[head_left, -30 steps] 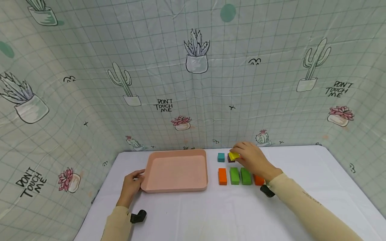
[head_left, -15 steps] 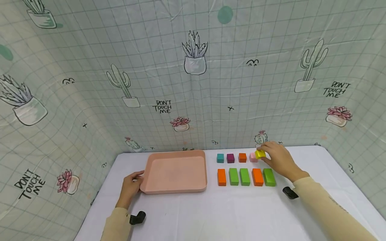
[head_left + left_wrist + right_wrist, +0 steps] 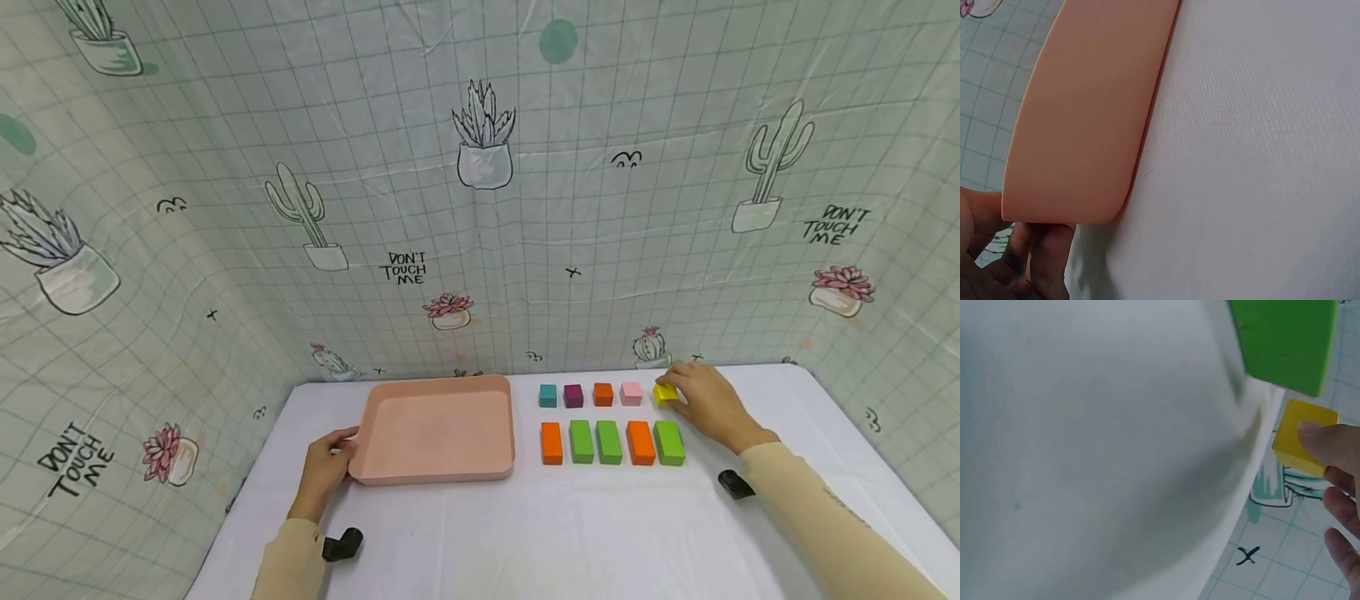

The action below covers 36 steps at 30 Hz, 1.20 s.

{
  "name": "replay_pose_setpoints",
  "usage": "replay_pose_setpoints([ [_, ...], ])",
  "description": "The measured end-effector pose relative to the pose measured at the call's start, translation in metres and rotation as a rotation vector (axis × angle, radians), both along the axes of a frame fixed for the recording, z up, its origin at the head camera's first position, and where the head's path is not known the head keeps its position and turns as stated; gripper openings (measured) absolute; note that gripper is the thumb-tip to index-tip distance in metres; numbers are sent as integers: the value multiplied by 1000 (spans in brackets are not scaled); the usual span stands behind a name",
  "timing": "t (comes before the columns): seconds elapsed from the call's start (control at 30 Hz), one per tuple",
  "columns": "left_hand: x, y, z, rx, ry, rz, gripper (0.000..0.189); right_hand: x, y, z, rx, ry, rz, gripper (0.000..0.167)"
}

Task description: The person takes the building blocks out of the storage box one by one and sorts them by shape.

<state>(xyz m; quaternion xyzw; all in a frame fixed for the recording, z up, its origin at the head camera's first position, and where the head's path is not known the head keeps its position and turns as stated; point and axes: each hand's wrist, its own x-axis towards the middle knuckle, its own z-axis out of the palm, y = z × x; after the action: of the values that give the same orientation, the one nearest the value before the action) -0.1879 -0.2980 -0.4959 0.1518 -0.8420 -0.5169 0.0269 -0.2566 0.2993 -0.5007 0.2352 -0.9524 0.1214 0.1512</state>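
Note:
My right hand [image 3: 708,404] is at the right end of a back row of small cubes. Thumb and fingers pinch a yellow cube [image 3: 1300,437], its top under the thumb in the right wrist view. A pink cube [image 3: 631,393] sits left of it; a green block [image 3: 669,442] lies just in front. Far left, my left hand [image 3: 326,467] touches the left side of a shallow pink tray [image 3: 431,477]. In the left wrist view its relaxed fingers [image 3: 1050,259] lie against the outer wall [image 3: 1085,125] near the corner, with another finger up at the rim.
Teal [image 3: 548,396], purple [image 3: 573,396] and orange cubes [image 3: 603,394] continue the back row. In front lie orange [image 3: 551,443] and green blocks [image 3: 582,442] in a line. A patterned cloth [image 3: 480,250] hangs behind the white table [image 3: 480,542].
My right hand has carried the yellow cube rightwards over the back row, then lowered it beside the pink cube, uncovering the other cubes and blocks. The left hand has stayed at the tray.

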Motion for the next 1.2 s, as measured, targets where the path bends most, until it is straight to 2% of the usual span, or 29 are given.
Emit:
replay_pose_setpoints([
  [0.5, 1, 1, 0, -2, -1, 3, 36, -7, 1, -8, 61, -38, -1, 36],
  [0.83, 1, 3, 4, 4, -10, -3, 36, -10, -4, -12, 38, -81, -21, 36],
  [1.2, 2, 1, 2, -1, -15, 4, 36, -10, -7, -14, 37, -90, -34, 36],
])
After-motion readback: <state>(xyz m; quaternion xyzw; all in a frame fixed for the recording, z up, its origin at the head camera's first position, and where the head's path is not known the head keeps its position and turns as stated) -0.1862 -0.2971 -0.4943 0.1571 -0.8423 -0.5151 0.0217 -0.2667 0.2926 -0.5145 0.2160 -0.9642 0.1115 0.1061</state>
